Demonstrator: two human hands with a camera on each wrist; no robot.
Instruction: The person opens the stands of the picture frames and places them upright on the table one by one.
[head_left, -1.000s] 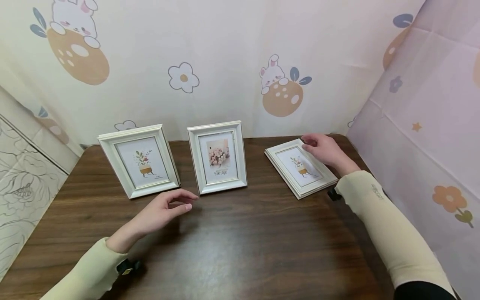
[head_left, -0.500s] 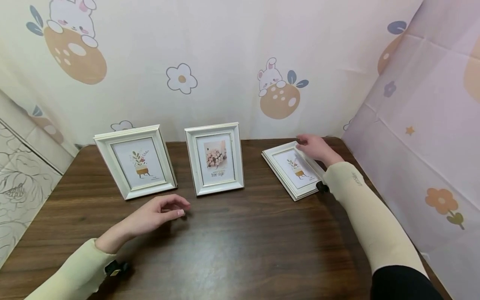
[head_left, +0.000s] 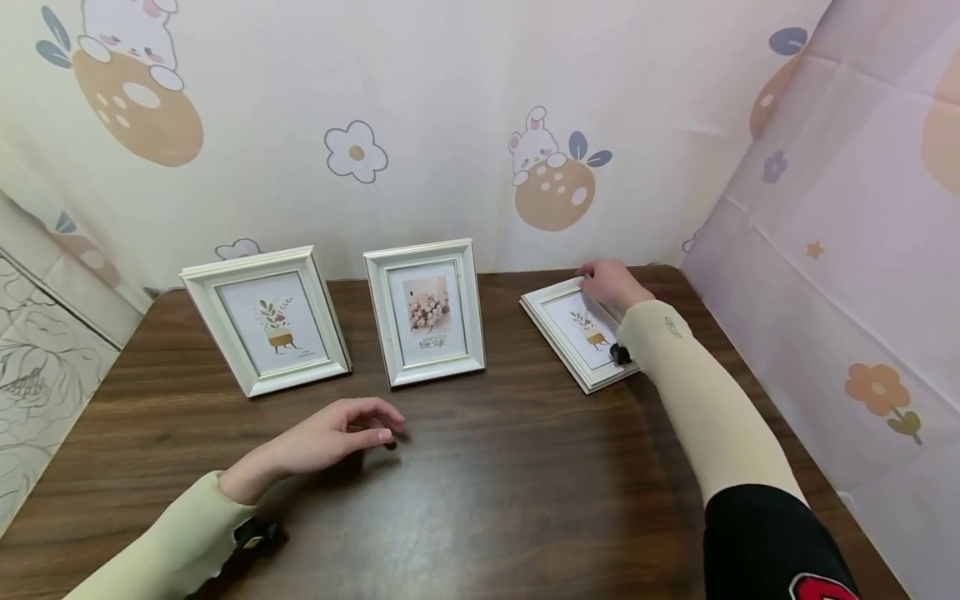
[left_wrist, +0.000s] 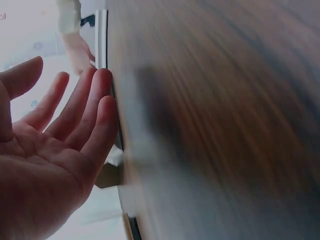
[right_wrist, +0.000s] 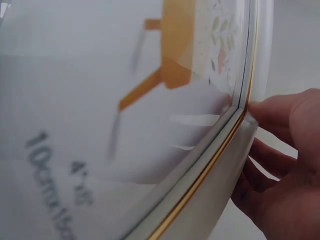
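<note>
A white picture frame [head_left: 573,323] with a potted-plant print lies flat on the right side of the table. My right hand [head_left: 611,283] is at its far edge and pinches the corner. In the right wrist view the thumb is on the frame's front lip [right_wrist: 200,187], with the other fingers curled at the outer side. My left hand [head_left: 326,435] hovers low over the table with fingers loosely bent and holds nothing. Its palm and spread fingers [left_wrist: 100,120] show in the left wrist view.
Two white picture frames stand upright at the back left: one with a plant print [head_left: 273,321], one with a bouquet print [head_left: 427,312]. Behind the brown wooden table [head_left: 480,500] hangs a rabbit-patterned curtain [head_left: 442,125], and another patterned cloth [head_left: 825,317] borders its right side.
My right hand has shifted left onto the far corner of the flat frame and its fingers have closed there. The left hand dipped left, then moved right. The frames stay in place.
</note>
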